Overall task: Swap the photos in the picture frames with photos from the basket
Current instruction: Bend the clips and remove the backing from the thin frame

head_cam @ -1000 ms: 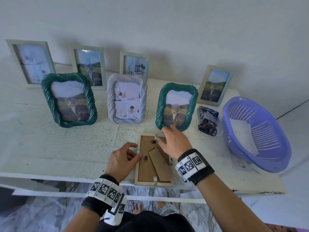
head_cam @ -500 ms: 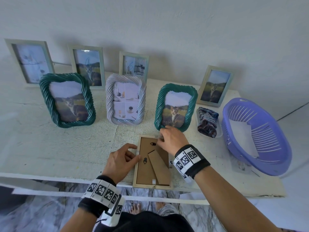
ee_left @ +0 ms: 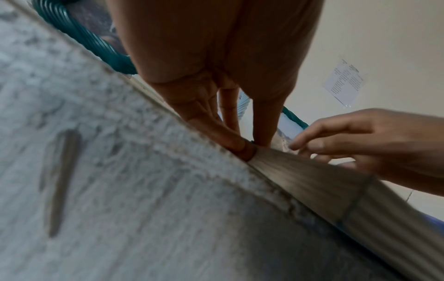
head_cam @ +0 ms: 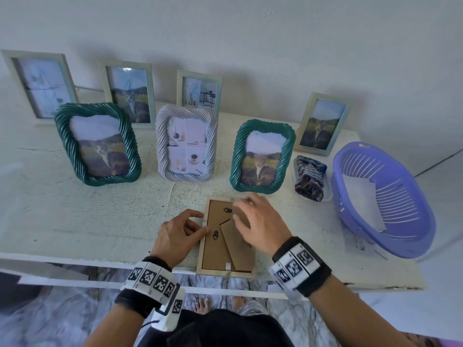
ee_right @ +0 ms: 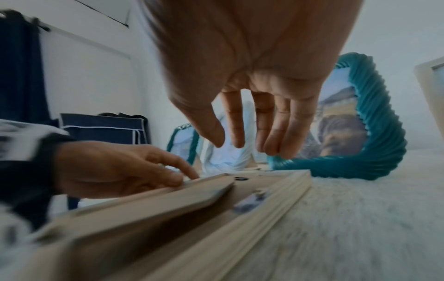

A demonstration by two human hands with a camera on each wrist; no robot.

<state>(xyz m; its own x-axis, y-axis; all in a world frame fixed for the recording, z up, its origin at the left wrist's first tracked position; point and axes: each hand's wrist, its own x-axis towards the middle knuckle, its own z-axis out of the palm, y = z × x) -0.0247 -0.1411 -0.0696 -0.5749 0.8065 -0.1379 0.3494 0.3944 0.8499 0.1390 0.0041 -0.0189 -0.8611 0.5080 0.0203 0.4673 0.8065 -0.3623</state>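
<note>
A light wooden picture frame (head_cam: pixel 226 236) lies face down near the table's front edge, its brown backing board and folded stand (head_cam: pixel 236 246) facing up. My left hand (head_cam: pixel 198 222) is at its left rail, with thumb and curled fingertips pinching the rail (ee_left: pixel 324 184). My right hand (head_cam: pixel 244 209) hovers just over the upper part of the backing. Its fingers (ee_right: pixel 276 140) hang relaxed and hold nothing. The purple basket (head_cam: pixel 406 236) stands at the right with white photo paper (head_cam: pixel 360 199) inside.
Behind the flat frame stand a green twisted frame (head_cam: pixel 235 159), a silver one (head_cam: pixel 161 136) and another green one (head_cam: pixel 60 126). Several pale frames lean on the wall. A striped rag (head_cam: pixel 310 177) lies between frame and basket. The table's front edge (head_cam: pixel 75 257) is close.
My right hand has lifted slightly off the frame's top clip and now hovers over the backing. The left hand and the frame stay where they were.
</note>
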